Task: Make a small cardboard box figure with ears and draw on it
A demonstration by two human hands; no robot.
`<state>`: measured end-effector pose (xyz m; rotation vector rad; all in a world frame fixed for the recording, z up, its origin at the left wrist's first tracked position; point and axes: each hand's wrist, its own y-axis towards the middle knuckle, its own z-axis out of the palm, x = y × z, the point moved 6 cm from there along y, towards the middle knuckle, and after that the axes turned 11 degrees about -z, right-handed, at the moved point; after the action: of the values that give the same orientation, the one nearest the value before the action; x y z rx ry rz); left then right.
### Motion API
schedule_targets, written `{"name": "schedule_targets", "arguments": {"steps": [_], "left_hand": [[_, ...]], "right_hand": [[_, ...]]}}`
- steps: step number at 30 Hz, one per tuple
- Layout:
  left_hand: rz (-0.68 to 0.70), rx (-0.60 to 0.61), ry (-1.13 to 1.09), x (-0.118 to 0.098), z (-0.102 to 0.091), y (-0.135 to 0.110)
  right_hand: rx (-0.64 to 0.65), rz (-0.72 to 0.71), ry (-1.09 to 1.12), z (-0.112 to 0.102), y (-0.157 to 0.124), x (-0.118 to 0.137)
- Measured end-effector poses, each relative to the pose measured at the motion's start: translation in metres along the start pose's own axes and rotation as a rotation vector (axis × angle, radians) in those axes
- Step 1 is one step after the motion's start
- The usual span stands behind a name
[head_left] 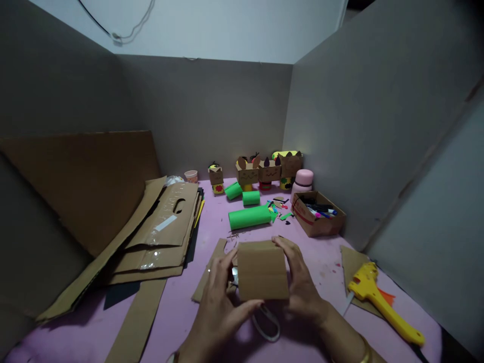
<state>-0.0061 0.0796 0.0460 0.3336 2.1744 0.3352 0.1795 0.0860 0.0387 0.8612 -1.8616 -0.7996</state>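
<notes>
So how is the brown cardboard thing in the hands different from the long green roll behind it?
The cardboard piece is held between the left hand and right hand; the green roll lies untouched on the pink table. The cardboard piece is dull brown, the green roll bright. The cardboard piece shows a flat, boxy face; the green roll is a round tube. Both look like craft material.

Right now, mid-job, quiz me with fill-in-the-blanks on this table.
1. The left hand and right hand hold a brown piece made of ____.
2. The glue gun lying right of the hands is coloured ____.
3. The biggest paper tube beyond the hands is coloured ____.
Missing: cardboard; yellow; green.
</notes>
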Motion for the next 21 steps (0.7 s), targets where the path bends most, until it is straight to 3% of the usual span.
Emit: {"name": "schedule_targets", "arguments": {"steps": [4,7,10,13,17,21], "left_hand": [[-0.234,0.031,-0.157,0.003,0.001,0.006],[-0.361,0.096,-0.333,0.006,0.008,0.007],[-0.41,0.16,-0.527,0.006,0.014,0.006],[-0.38,0.184,-0.583,0.007,0.015,0.008],[-0.313,0.166,-0.469,0.012,0.014,0.007],[-0.138,0.128,-0.208,0.005,0.01,0.002]], "right_hand": [[-0.013,0.46,0.393,0.012,-0.003,-0.015],[-0.021,0.616,0.662,0.023,-0.006,-0.014],[-0.004,0.623,0.736,0.027,-0.008,-0.012],[0.011,0.572,0.83,0.029,-0.007,-0.009],[0.034,0.571,0.863,0.029,-0.005,-0.006],[-0.033,0.601,0.913,0.027,-0.005,-0.007]]}}
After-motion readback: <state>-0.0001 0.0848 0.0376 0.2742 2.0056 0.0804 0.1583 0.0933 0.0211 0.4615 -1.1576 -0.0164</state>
